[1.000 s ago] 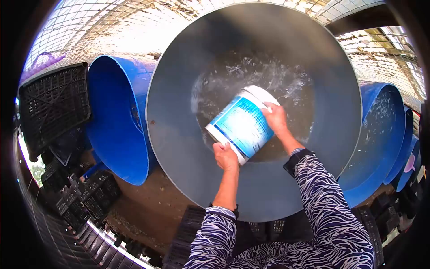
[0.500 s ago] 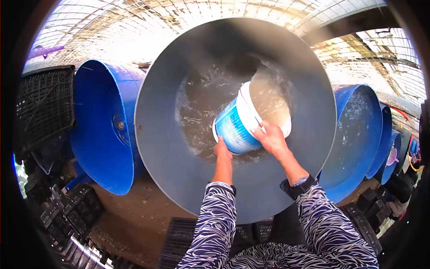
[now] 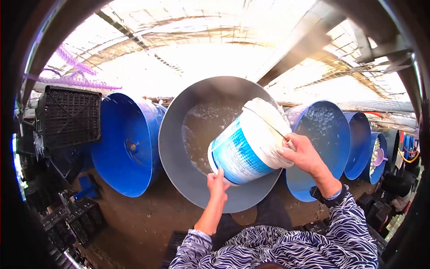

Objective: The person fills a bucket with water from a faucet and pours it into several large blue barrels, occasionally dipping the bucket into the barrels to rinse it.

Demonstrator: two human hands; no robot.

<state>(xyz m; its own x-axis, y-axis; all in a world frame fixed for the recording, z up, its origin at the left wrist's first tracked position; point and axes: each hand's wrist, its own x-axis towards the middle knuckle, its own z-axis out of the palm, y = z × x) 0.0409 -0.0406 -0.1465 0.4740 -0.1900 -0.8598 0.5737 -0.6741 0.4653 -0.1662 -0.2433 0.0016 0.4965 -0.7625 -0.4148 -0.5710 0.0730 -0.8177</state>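
Observation:
A white and blue bucket (image 3: 242, 150) is held tilted over the large grey tub (image 3: 179, 172), its mouth toward the upper right. My left hand (image 3: 217, 184) grips the bottom edge of the bucket, thumb on its side. My right hand (image 3: 301, 151) is closed on the wire handle's grip (image 3: 289, 143) near the rim. Something pale shows at the mouth; glare hides whether it is water or foam. Murky brown water (image 3: 204, 127) with bubbles lies in the grey tub, partly behind the bucket.
A blue tub (image 3: 114, 148) with a fitting in its bottom stands left. Another blue tub (image 3: 322, 157) holding bubbling water is at the right, with smaller blue tubs beyond. Black crates (image 3: 69, 116) are stacked at the left. Brown ground (image 3: 134, 215) lies below.
The bucket has come up out of the water, nearer to me, still tilted in both hands. The view has tipped upward, showing more of the roof.

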